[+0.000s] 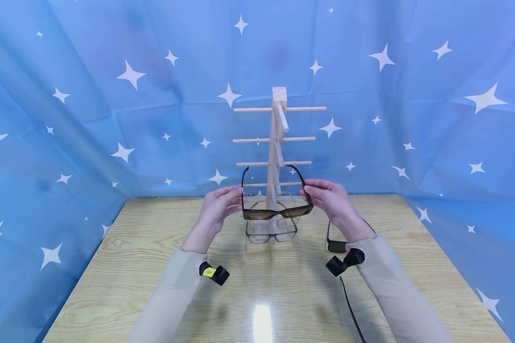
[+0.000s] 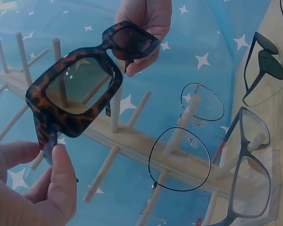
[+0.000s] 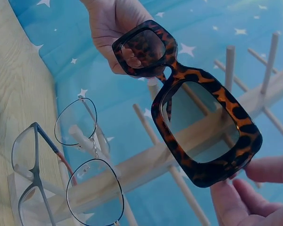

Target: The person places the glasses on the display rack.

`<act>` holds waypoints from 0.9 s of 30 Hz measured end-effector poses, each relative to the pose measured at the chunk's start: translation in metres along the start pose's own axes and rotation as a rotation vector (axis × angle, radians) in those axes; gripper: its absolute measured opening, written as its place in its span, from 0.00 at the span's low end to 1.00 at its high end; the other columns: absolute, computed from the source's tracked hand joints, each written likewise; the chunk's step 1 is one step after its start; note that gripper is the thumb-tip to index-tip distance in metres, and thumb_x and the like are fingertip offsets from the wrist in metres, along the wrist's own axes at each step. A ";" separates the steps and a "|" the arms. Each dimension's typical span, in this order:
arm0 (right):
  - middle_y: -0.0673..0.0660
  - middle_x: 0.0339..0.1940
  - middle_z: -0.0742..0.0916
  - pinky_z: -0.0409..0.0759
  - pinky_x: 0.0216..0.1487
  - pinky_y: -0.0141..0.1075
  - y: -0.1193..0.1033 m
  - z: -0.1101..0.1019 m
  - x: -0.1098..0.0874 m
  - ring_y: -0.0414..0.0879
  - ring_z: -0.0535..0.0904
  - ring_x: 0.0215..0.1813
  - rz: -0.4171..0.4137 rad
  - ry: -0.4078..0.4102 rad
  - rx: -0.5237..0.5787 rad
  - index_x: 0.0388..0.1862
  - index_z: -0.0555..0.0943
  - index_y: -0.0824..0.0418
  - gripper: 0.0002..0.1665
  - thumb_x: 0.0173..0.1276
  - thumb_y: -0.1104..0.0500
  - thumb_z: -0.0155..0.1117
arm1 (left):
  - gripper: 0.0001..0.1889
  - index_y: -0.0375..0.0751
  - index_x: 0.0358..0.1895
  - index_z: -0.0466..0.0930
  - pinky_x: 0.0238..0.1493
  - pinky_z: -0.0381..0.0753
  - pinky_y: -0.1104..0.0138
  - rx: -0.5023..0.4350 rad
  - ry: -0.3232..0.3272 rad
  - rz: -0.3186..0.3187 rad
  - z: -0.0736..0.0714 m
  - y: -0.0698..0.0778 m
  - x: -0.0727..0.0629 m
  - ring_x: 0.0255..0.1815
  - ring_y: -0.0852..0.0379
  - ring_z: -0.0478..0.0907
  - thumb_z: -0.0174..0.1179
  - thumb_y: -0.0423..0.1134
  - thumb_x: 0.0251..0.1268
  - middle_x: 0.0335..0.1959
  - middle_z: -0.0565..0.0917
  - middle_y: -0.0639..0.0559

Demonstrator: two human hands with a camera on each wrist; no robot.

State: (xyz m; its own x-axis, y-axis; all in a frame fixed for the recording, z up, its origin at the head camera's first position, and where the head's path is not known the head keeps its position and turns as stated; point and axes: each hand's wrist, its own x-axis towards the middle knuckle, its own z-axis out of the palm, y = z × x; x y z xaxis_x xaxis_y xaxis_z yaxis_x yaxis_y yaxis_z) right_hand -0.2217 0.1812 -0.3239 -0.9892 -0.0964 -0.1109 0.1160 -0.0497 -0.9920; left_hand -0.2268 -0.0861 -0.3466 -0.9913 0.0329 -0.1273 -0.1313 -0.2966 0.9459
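Tortoiseshell sunglasses (image 1: 278,212) with thick square rims are held in the air before a wooden eyewear stand (image 1: 274,128). My left hand (image 1: 221,205) pinches one temple arm, and my right hand (image 1: 330,202) pinches the other. Both arms of the sunglasses are unfolded. On the stand's lower pegs hang thin round wire glasses (image 2: 179,160) and, beneath them, grey-framed rectangular glasses (image 1: 271,233). In the right wrist view the sunglasses' brown-and-black rim (image 3: 243,127) fills the middle, near my right fingers.
Dark sunglasses (image 1: 336,246) lie on the wooden table (image 1: 154,276), partly behind my right forearm. Another thin black temple arm or rod (image 1: 351,305) shows nearer the front. The stand's upper pegs (image 1: 304,109) stick out sideways and forward. A blue star-patterned cloth (image 1: 197,57) hangs behind.
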 end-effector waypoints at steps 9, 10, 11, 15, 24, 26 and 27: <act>0.50 0.32 0.86 0.80 0.43 0.26 0.002 0.000 0.009 0.40 0.83 0.39 0.014 0.036 0.077 0.58 0.69 0.73 0.21 0.68 0.67 0.57 | 0.16 0.24 0.52 0.75 0.42 0.83 0.69 -0.041 0.023 0.024 0.004 -0.002 0.002 0.35 0.58 0.81 0.59 0.25 0.59 0.33 0.82 0.52; 0.51 0.31 0.86 0.80 0.42 0.26 0.002 0.001 0.010 0.40 0.83 0.38 0.015 0.043 0.083 0.57 0.70 0.73 0.20 0.68 0.67 0.57 | 0.17 0.24 0.52 0.75 0.43 0.83 0.69 -0.044 0.027 0.028 0.004 -0.003 0.003 0.36 0.57 0.81 0.59 0.25 0.59 0.34 0.82 0.51; 0.51 0.32 0.86 0.80 0.42 0.26 0.002 0.001 0.010 0.40 0.83 0.38 0.016 0.050 0.089 0.56 0.70 0.72 0.19 0.67 0.67 0.57 | 0.17 0.23 0.52 0.74 0.43 0.82 0.68 -0.044 0.031 0.031 0.004 -0.003 0.003 0.36 0.58 0.82 0.59 0.24 0.59 0.35 0.82 0.51; 0.51 0.31 0.86 0.81 0.41 0.26 0.004 0.002 0.013 0.40 0.84 0.36 0.021 0.069 0.100 0.52 0.72 0.71 0.16 0.67 0.68 0.58 | 0.17 0.23 0.52 0.75 0.44 0.82 0.69 -0.046 0.052 0.043 0.006 -0.006 0.003 0.35 0.60 0.81 0.59 0.23 0.59 0.41 0.81 0.46; 0.52 0.29 0.86 0.81 0.40 0.27 0.007 0.004 0.016 0.39 0.84 0.33 0.026 0.117 0.081 0.49 0.74 0.72 0.14 0.66 0.68 0.59 | 0.16 0.21 0.49 0.76 0.41 0.83 0.71 -0.064 0.098 0.067 0.008 -0.011 0.003 0.31 0.61 0.82 0.59 0.22 0.56 0.39 0.83 0.45; 0.52 0.28 0.86 0.81 0.41 0.27 0.007 0.004 0.016 0.39 0.84 0.33 0.025 0.120 0.078 0.51 0.73 0.74 0.16 0.66 0.68 0.59 | 0.15 0.21 0.49 0.76 0.40 0.83 0.71 -0.058 0.105 0.065 0.007 -0.012 0.004 0.31 0.61 0.82 0.59 0.22 0.56 0.37 0.83 0.47; 0.52 0.28 0.86 0.81 0.41 0.27 0.008 0.005 0.017 0.38 0.84 0.33 0.024 0.120 0.073 0.52 0.73 0.75 0.17 0.66 0.68 0.59 | 0.15 0.22 0.49 0.76 0.40 0.83 0.71 -0.053 0.106 0.064 0.007 -0.012 0.004 0.32 0.61 0.82 0.59 0.22 0.56 0.37 0.83 0.48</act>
State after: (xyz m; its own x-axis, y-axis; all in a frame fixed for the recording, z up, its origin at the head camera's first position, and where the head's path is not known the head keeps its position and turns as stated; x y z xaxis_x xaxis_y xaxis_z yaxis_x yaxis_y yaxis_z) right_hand -0.2368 0.1747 -0.3331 -0.9892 0.0212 -0.1453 0.1417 -0.1215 -0.9824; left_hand -0.2289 -0.0756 -0.3563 -0.9910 -0.0884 -0.1005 -0.0643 -0.3445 0.9366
